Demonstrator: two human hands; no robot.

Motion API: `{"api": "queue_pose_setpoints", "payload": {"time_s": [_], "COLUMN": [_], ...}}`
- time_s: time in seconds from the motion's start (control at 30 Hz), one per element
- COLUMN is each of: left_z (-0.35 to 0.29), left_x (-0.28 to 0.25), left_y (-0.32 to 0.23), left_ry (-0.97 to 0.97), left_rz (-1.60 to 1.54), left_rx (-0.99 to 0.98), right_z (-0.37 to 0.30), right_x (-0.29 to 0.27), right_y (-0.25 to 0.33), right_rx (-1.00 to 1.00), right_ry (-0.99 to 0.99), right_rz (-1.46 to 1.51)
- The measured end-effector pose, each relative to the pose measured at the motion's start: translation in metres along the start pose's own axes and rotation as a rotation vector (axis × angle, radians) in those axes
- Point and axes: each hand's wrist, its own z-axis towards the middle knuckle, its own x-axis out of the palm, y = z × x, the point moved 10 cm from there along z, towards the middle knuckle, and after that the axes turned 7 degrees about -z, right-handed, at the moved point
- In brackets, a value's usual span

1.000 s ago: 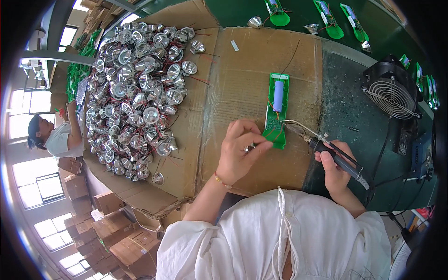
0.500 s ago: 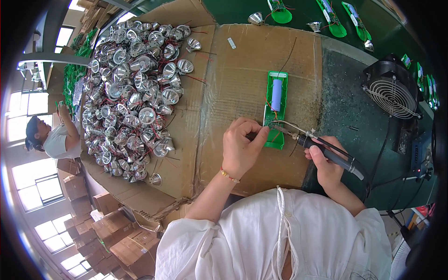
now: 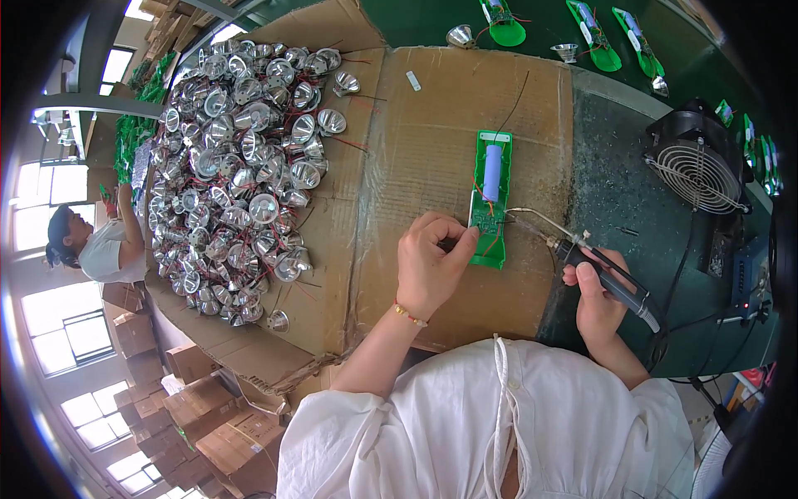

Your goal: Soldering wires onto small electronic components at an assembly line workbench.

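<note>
A green plastic housing (image 3: 490, 245) lies lengthwise on the brown cardboard in front of me. Inside it sit a purple cylindrical battery (image 3: 492, 175) and a small green circuit board (image 3: 487, 218) with red wires. My left hand (image 3: 436, 256) is at the housing's left edge beside the board, thumb and fingertips pinched together; whatever is between them is hidden. My right hand (image 3: 597, 287) grips a black soldering iron (image 3: 611, 287) with a thin curved metal tube fixed alongside. Its tip points left and stands just right of the housing, apart from the board.
A big heap of shiny reflector cups (image 3: 241, 175) with red wires fills the cardboard on the left. A black fan (image 3: 697, 162) with a wire guard stands at right, near a blue box (image 3: 751, 279). More green housings (image 3: 594, 37) lie along the back. Another person (image 3: 104, 237) is at far left.
My right hand has drawn the soldering iron back to the right and slightly down, so its tip has left the circuit board. My left hand has stayed almost still.
</note>
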Motion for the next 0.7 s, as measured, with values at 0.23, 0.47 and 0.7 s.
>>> {"api": "queue_pose_setpoints", "payload": {"time_s": [0.23,0.47,0.7], "left_z": [0.0,-0.001,0.077], "left_x": [-0.001,-0.002,-0.002], "left_y": [-0.002,-0.003,-0.017], "left_ry": [-0.01,0.217,0.152], "left_rz": [-0.017,0.064,0.203], "left_rx": [0.013,-0.084,-0.006], "right_z": [0.002,0.009,0.014], "right_x": [-0.006,-0.029,-0.039], "right_y": [0.0,-0.005,-0.018], "right_rx": [-0.011,-0.01,0.0], "right_ry": [-0.018,-0.103,-0.158], "right_rz": [-0.006,-0.031,-0.044]}}
